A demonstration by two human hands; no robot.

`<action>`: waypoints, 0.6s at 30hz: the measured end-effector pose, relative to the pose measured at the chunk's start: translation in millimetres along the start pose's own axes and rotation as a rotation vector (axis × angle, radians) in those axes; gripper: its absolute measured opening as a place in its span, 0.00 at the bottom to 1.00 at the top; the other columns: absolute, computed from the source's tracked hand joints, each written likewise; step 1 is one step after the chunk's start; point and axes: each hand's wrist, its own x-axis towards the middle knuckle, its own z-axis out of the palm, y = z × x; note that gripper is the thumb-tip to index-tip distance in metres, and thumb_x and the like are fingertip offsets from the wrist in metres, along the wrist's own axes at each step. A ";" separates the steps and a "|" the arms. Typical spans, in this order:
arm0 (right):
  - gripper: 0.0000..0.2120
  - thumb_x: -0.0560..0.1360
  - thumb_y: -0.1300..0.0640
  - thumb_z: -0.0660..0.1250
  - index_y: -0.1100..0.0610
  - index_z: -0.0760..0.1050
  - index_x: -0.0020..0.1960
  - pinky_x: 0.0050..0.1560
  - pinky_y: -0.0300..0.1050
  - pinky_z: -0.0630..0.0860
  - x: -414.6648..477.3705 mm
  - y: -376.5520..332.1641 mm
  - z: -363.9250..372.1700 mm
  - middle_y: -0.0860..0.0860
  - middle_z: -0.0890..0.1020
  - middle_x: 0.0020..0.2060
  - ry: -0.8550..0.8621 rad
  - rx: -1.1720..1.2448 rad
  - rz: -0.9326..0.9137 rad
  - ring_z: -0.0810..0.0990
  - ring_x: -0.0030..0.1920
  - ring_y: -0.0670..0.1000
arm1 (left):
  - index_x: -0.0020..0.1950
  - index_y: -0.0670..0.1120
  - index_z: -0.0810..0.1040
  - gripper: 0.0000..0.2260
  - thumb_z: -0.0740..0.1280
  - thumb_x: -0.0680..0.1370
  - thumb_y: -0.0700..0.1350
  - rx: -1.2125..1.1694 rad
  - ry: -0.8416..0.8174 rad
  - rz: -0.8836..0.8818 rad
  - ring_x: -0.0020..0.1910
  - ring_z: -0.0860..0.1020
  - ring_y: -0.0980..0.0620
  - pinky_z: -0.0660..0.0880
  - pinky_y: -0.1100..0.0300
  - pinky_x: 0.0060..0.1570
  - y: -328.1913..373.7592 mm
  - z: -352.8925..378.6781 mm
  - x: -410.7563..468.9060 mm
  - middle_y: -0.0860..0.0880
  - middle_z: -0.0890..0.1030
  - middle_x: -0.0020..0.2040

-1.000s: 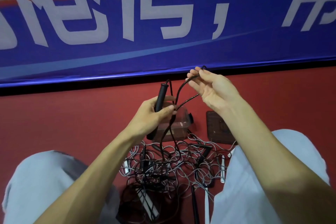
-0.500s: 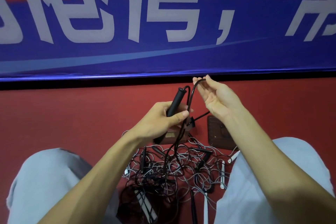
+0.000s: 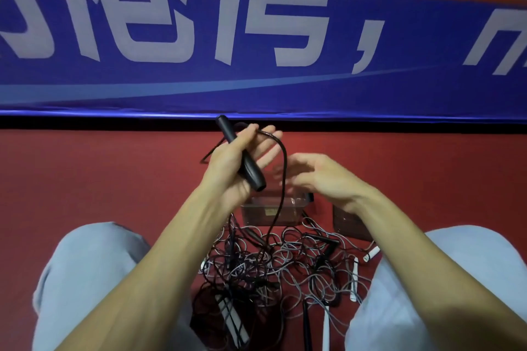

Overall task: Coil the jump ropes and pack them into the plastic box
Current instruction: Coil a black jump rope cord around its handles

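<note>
Knees in pale grey trousers [image 3: 94, 271] frame the bottom of the view, and between them on the red floor [image 3: 85, 179] lies a tangle of jump ropes [image 3: 273, 268], black and grey cords knotted through one another, with white handles [image 3: 354, 279] poking out at its right edge. Just beyond the tangle stands the clear plastic box [image 3: 256, 212], open at the top; what it holds cannot be made out. A dark lid [image 3: 346, 222] lies flat just beside it on the right, partly under the right forearm. Above the box the left hand [image 3: 233, 162] has its grip closed on a black handle [image 3: 249, 169], which slants across the palm with its upper end sticking out past the fingers. A black rope [image 3: 285, 157] arches over those fingers and hangs down in front of the box into the tangle. The right hand [image 3: 322, 177], blurred, hovers near the hanging rope with its grip wide and nothing in it. Farthest off, a blue banner [image 3: 399, 88] with large white characters runs across the wall.
</note>
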 end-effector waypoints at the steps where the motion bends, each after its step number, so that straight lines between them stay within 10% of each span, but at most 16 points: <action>1: 0.15 0.76 0.73 0.62 0.59 0.78 0.56 0.45 0.36 0.77 -1.1 0.9 2.8 0.51 0.84 0.47 -0.076 -0.046 0.017 0.82 0.44 0.44 | 0.47 0.38 0.76 0.07 0.62 0.82 0.39 -0.057 0.001 -0.005 0.41 0.85 0.49 0.83 0.57 0.39 2.4 -0.7 0.5 0.43 0.85 0.42; 10: 0.07 0.79 0.68 0.62 0.57 0.72 0.49 0.43 0.45 0.82 4.6 4.9 11.5 0.57 0.83 0.43 0.101 -0.016 -0.014 0.85 0.42 0.55 | 0.50 0.34 0.75 0.09 0.58 0.83 0.38 -0.168 0.023 0.071 0.42 0.85 0.47 0.82 0.58 0.42 10.5 -9.4 7.9 0.41 0.85 0.43; 18: 0.05 0.79 0.67 0.62 0.61 0.75 0.54 0.40 0.50 0.84 -4.7 -12.3 -11.9 0.55 0.83 0.40 0.338 0.382 -0.186 0.85 0.39 0.54 | 0.56 0.41 0.78 0.07 0.64 0.79 0.34 0.596 0.040 0.138 0.47 0.84 0.47 0.81 0.58 0.46 -3.6 -11.9 8.0 0.42 0.85 0.50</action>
